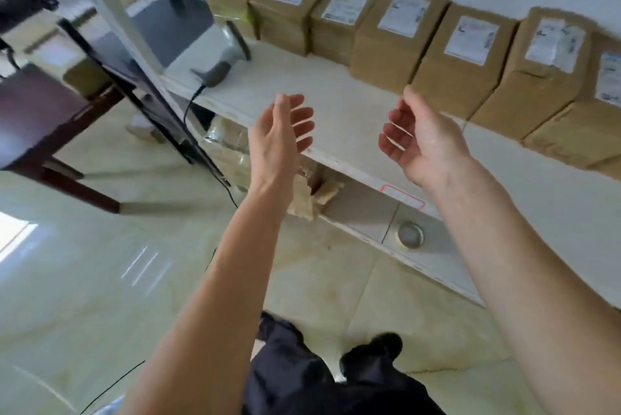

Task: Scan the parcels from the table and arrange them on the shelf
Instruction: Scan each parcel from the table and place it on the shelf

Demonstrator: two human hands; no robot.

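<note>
Head view has my left hand (282, 136) and right hand (416, 136) both empty, fingers loosely spread, palms facing each other over the bare front of the shelf (336, 112). Seven or so labelled parcels (396, 41) stand in a row along its back by the wall, the scanner (225, 62) lying at its left end. I judge much of the arranging done; the table (37, 119) shows at far left, and I can't tell if parcels wait there

Brown labelled cardboard parcels (396, 41) upright, side by side along white shelf (336, 119) back.

Left hand (280, 132) and right hand (420, 136) empty, fingers relaxed, palms facing
</note>
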